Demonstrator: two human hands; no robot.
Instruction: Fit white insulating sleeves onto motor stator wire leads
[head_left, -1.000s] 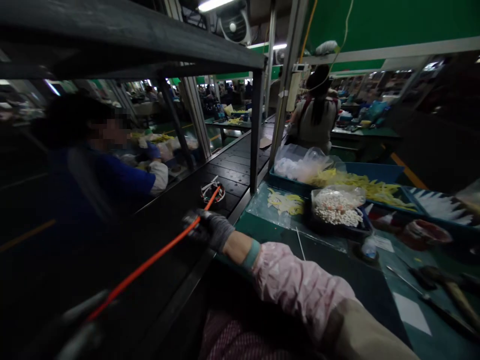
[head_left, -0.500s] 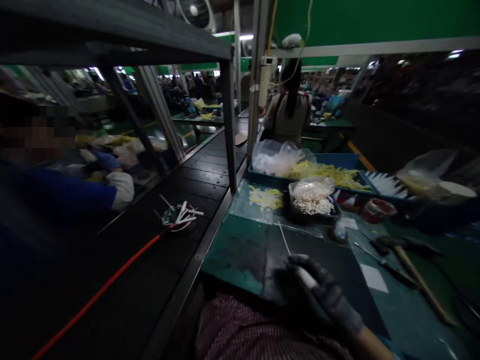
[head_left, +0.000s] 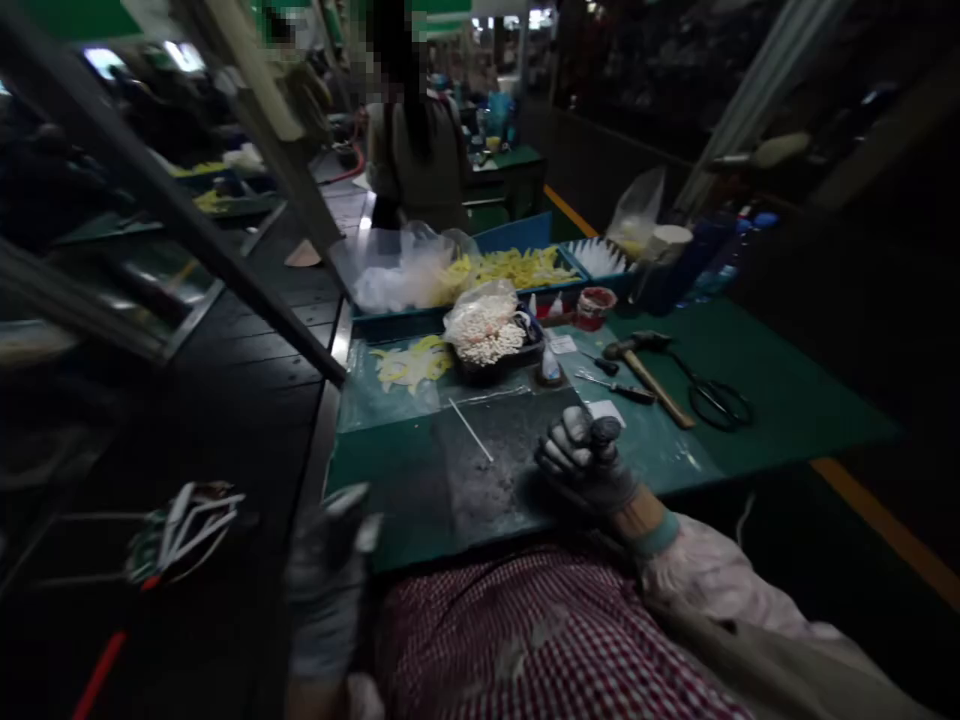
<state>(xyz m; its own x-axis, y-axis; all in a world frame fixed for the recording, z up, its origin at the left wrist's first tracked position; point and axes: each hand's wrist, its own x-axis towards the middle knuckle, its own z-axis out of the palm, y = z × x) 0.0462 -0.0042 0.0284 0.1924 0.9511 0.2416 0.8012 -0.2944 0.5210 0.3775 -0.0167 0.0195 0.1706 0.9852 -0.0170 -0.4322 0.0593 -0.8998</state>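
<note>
My left hand (head_left: 330,570), in a grey glove, is blurred at the table's left edge beside the conveyor. Its thumb and fingers look apart, and nothing shows between them. Over the right part of the dark work mat (head_left: 491,505), my right hand (head_left: 585,455) is curled closed in a grey glove with pale fingers. Nothing sticks out of it. A thin white stick (head_left: 471,430) lies on the mat to its left, touched by neither hand. Just beyond the mat stands a small white-tipped bottle (head_left: 550,365).
A black tray (head_left: 487,368) holds bagged white-tipped sticks. Yellow pieces (head_left: 412,362) lie left of it, with blue bins (head_left: 390,325) behind. A hammer (head_left: 652,380), a screwdriver (head_left: 626,388) and scissors (head_left: 720,400) lie right. The conveyor (head_left: 262,320) carries a round bundle (head_left: 187,530); a person sits ahead.
The view has swung right. My left hand has come into view. My right hand has curled closed and sits farther from the white stick, which still lies on the mat.
</note>
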